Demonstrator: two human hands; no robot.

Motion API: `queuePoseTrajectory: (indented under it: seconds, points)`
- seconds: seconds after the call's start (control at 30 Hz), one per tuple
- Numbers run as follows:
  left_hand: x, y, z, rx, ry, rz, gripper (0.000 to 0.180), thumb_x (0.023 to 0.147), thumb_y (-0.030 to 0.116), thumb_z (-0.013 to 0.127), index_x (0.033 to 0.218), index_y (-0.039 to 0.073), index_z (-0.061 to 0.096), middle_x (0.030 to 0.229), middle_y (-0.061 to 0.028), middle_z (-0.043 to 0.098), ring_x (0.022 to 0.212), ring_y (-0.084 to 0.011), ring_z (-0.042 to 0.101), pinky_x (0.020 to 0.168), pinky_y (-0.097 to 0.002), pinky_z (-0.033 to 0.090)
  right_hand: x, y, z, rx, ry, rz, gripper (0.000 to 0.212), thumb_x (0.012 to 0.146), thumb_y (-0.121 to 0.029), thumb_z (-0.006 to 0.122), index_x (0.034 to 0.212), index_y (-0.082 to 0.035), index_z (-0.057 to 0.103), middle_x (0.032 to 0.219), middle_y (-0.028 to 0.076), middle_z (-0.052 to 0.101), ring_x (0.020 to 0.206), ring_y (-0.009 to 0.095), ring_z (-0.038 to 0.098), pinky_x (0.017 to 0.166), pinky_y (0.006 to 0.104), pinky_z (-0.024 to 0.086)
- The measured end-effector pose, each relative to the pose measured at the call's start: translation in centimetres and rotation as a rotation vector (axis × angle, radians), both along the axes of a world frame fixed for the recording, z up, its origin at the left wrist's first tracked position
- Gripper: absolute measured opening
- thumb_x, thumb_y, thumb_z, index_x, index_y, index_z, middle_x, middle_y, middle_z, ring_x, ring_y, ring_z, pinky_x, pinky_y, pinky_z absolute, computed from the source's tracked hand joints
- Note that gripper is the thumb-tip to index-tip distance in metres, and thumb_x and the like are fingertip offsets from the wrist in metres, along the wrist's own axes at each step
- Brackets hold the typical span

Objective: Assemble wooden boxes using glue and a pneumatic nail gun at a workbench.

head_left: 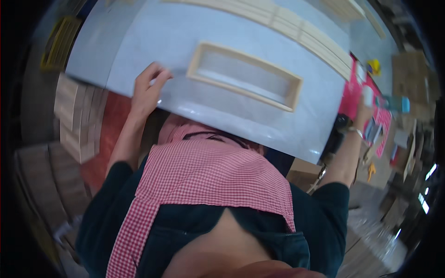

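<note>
My left hand (149, 88) hovers at the front edge of the pale table (157, 41), fingers loosely bent, with a gap between thumb and forefinger and nothing visible in it. To its right, a shallow rectangular wooden frame (245, 56) lies on the tabletop, apart from the hand. My right hand (365, 112) is stretched out past the table's right end, over a bright pink cloth (351, 90). Its fingers are closed around a small white object (368, 96), blurred, whose kind I cannot make out. A clear bottle with a blue-green cap (399, 104) is just beyond that hand.
Long pale wooden strips (278, 22) lie side by side along the table's far side. Wooden boxes (74, 111) are stacked at the left, near a yellow crate (60, 44). Cardboard boxes (412, 76) and a yellow item (373, 67) stand at the right.
</note>
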State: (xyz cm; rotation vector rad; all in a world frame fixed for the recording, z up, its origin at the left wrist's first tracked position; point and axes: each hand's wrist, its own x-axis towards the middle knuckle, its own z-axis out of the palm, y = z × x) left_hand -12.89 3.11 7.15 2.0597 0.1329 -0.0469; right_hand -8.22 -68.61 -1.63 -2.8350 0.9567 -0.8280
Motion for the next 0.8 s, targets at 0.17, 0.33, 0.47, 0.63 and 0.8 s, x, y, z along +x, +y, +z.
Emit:
queuePoseTrajectory:
  seconds: [0.17, 0.33, 0.47, 0.63, 0.8]
  points:
    - [-3.4, -2.5, -1.2, -0.056, -0.023, -0.056, 0.021, 0.096, 0.017, 0.055, 0.079, 0.004, 0.056, 0.072, -0.0005, 0.055, 0.067, -0.012, 0.048, 0.065, -0.027, 0.041, -4.0, 14.6, 10.7, 0.681, -0.619, 0.189, 0.044, 0.087, -0.028, 0.078, 0.109, 0.006, 0.06, 0.096, 0.018, 0.068, 0.068, 0.02, 0.068, 0.056, 0.0255, 0.057]
    - [-5.6, -6.9, -3.4, -0.009, -0.077, -0.271, 0.03, 0.098, 0.021, 0.053, 0.073, 0.005, 0.051, 0.062, -0.0041, 0.049, 0.056, -0.0175, 0.042, 0.057, -0.0331, 0.039, -7.3, 27.6, 10.8, 0.899, -0.827, 0.49, 0.047, 0.09, -0.024, 0.075, 0.117, 0.006, 0.052, 0.1, 0.019, 0.064, 0.073, 0.023, 0.068, 0.056, 0.0247, 0.057]
    - [-6.0, -8.8, -4.8, 0.027, -0.2, -0.386, 0.036, 0.099, 0.025, 0.055, 0.069, 0.004, 0.051, 0.058, -0.0071, 0.049, 0.052, -0.0203, 0.043, 0.055, -0.0357, 0.04, -9.1, 36.2, 8.6, 1.03, -0.569, 0.665, 0.048, 0.09, -0.023, 0.073, 0.125, 0.002, 0.052, 0.104, 0.02, 0.061, 0.072, 0.025, 0.066, 0.051, 0.0264, 0.054]
    - [-7.0, -7.9, -4.6, 0.013, -0.21, -0.441, 0.041, 0.098, 0.025, 0.061, 0.065, 0.003, 0.051, 0.057, -0.0077, 0.049, 0.054, -0.0192, 0.042, 0.055, -0.035, 0.039, -10.2, 43.4, 8.7, 1.034, -0.296, 0.809, 0.05, 0.089, -0.022, 0.076, 0.127, 0.0, 0.052, 0.107, 0.018, 0.061, 0.084, 0.026, 0.066, 0.064, 0.0301, 0.056]
    - [-7.6, -6.8, -4.8, -0.046, -0.208, -0.426, 0.046, 0.098, 0.028, 0.063, 0.063, 0.002, 0.051, 0.058, -0.0083, 0.052, 0.054, -0.0194, 0.042, 0.055, -0.035, 0.039, -9.0, 45.3, 8.0, 0.902, -0.193, 0.92, 0.052, 0.087, -0.022, 0.078, 0.126, -0.001, 0.052, 0.108, 0.016, 0.061, 0.091, 0.028, 0.065, 0.075, 0.0332, 0.056]
